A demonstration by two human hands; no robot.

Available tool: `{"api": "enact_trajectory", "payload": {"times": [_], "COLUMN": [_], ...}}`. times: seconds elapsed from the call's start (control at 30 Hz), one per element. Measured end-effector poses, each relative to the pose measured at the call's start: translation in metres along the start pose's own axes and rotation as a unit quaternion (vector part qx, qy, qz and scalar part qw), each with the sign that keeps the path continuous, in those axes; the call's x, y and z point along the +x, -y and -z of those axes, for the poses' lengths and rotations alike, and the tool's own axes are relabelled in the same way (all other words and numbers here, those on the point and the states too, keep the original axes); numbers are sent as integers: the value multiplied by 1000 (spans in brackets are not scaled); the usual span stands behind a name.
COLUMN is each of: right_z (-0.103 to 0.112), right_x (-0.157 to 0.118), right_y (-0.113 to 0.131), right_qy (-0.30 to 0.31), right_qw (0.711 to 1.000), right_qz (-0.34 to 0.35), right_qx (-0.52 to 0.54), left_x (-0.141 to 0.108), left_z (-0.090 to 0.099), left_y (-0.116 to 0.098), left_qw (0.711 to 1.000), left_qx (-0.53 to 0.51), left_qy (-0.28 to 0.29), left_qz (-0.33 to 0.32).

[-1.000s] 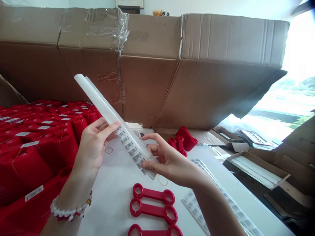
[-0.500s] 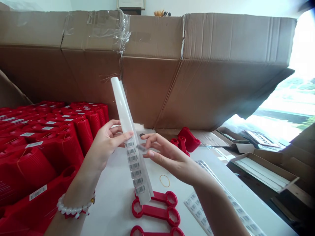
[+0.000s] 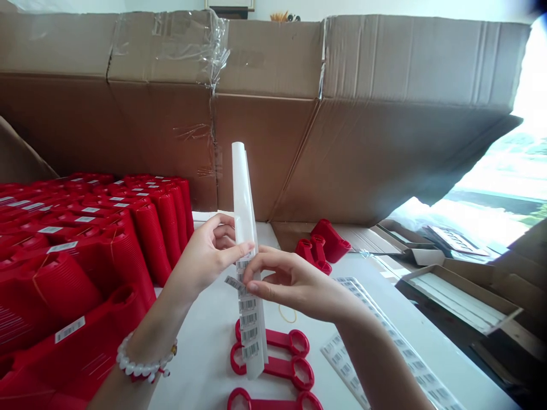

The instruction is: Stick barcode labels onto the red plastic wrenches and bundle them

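From here I read the long **strip of barcode labels** (image 3: 248,319) as a light, thin, waxy backing that stands nearly upright at the centre of the frame, its bare upper end curving slightly. I judge it soft and likely to bend if pressed, and its smooth face may slip, so the firmest place to take hold is where the **left hand** (image 3: 209,256) has it, with the fingers curled behind and the thumb across the front. The **right hand** (image 3: 294,282) comes in from the right, its thumb and forefinger pinched together at the edge of the strip beside a **lifted barcode label** (image 3: 233,283), which sticks out to the left; the fingers partly hide the exact contact. The label looks fragile and prone to sticking or creasing. The strip's lower end overlaps the **red two-ring plastic pieces** (image 3: 273,367) at the bottom centre, so they stand in the way of any downward move. A **rubber band** (image 3: 286,314) lies on the **white table** (image 3: 200,370) just below the right hand, a **sheet of barcode labels** (image 3: 384,341) lies at lower right, and **stacked red plastic containers** (image 3: 85,273) crowd the left side. A **beaded bracelet** (image 3: 145,364) circles my left-side wrist.
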State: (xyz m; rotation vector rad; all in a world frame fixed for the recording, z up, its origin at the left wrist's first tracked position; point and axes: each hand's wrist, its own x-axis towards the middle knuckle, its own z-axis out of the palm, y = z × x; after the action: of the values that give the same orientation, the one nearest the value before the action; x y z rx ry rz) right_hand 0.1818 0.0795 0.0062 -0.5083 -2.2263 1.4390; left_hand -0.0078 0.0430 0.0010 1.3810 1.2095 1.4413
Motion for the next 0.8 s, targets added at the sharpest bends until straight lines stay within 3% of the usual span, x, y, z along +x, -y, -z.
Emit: {"api": "enact_trajectory", "payload": {"times": [0.27, 0.4, 0.5, 0.63, 0.8], "right_z": [7, 12, 13, 12, 19], "right_x": [-6, -9, -9, -8, -6], "right_y": [5, 6, 4, -4, -12], "right_qy": [-58, -87, -94, -127, -258], "right_qw": [997, 994, 994, 989, 958], "right_qz": [-7, -11, -10, -19, -21], "right_qx": [-43, -58, -62, -76, -121], "left_x": [-6, -14, -16, -15, -22], "left_z": [14, 23, 22, 17, 22], "left_y": [-5, -8, -8, -10, -18], "left_qw": [997, 976, 966, 968, 975], "left_qx": [74, 195, 220, 219, 201], "left_qy": [11, 95, 128, 97, 25], "left_qz": [-1, -8, -37, -74, -87]}}
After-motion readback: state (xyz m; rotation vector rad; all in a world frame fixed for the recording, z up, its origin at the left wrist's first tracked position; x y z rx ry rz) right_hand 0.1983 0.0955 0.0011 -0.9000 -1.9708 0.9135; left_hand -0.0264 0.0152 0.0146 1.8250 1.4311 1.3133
